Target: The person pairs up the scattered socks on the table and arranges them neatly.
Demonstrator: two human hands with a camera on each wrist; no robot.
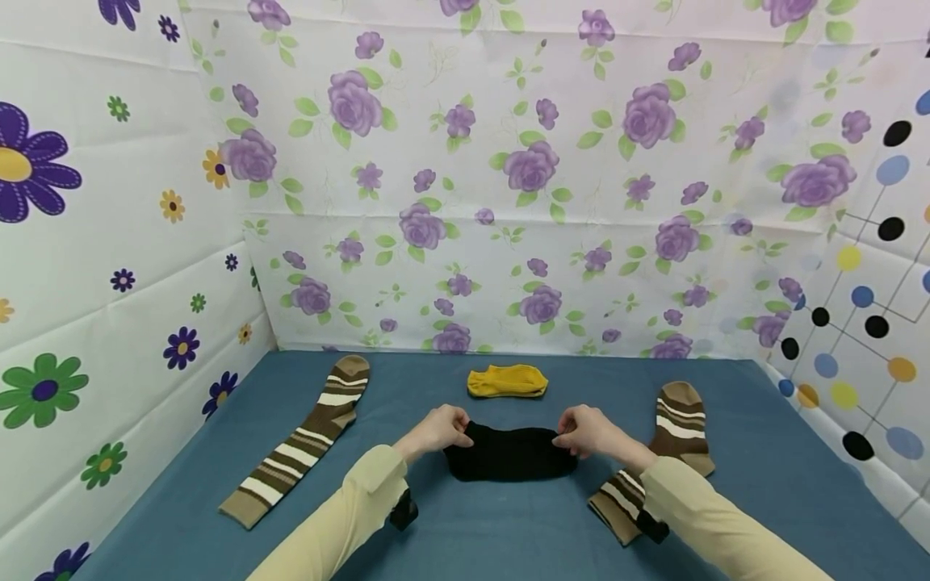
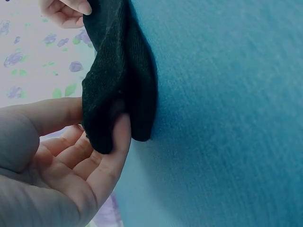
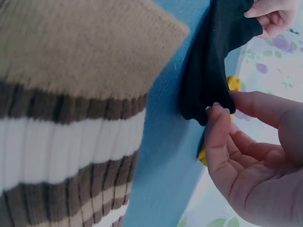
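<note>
A black sock (image 1: 510, 456) stretches sideways between the two hands, low over the blue cloth in the head view. My left hand (image 1: 437, 432) pinches its left end; in the left wrist view the thumb and a finger hold the fabric (image 2: 106, 80), which hangs in two layers. At the other end my right hand (image 1: 590, 434) pinches the upper corner. The right wrist view shows that thumb and fingertip meeting on the black cloth (image 3: 208, 85). Just beyond the black sock lies a folded yellow pair of socks (image 1: 507, 381).
On the left a long brown-and-white striped sock (image 1: 298, 448) lies slantwise. A matching striped sock (image 1: 680, 428) lies on the right, partly under the right forearm. Blue cloth (image 1: 465, 537) covers the table, with a flowered curtain (image 1: 465, 266) behind and patterned sheets on both sides.
</note>
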